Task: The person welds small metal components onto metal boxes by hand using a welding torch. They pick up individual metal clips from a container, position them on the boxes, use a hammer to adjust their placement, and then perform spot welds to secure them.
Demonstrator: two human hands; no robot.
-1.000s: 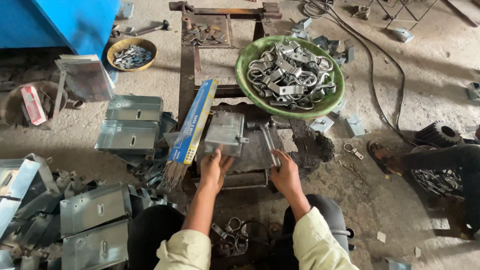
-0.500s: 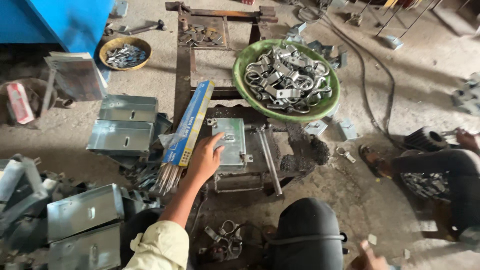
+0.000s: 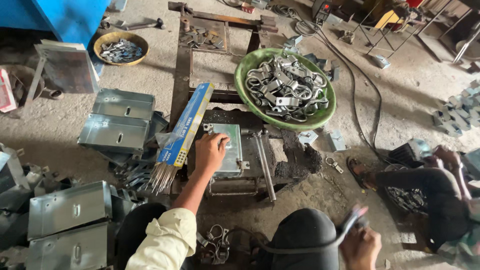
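Note:
My left hand point(image 3: 209, 152) presses flat on a small galvanized metal box point(image 3: 226, 150) that sits on a dark work stand point(image 3: 290, 155) in front of my knees. My right hand point(image 3: 361, 245) is low at the right, closed around a welding electrode holder point(image 3: 352, 220) whose black cable point(image 3: 295, 246) loops across my lap. A long blue packet of welding rods point(image 3: 184, 125) leans on the stand's left side, with bare rod ends point(image 3: 161, 177) fanning out below it. Behind the box stands a green basin point(image 3: 247, 70) full of metal clamps point(image 3: 285, 87).
Stacks of galvanized metal boxes point(image 3: 117, 120) lie at left and lower left point(image 3: 67, 220). A yellow bowl of small parts point(image 3: 120, 47) is at the back left. A rusty steel frame point(image 3: 182, 65) runs behind the stand. Another person point(image 3: 440, 195) crouches at the right edge.
My right hand left the metal box, dropped to the lower right and now grips the electrode holder. My left hand shifted onto the top of the box.

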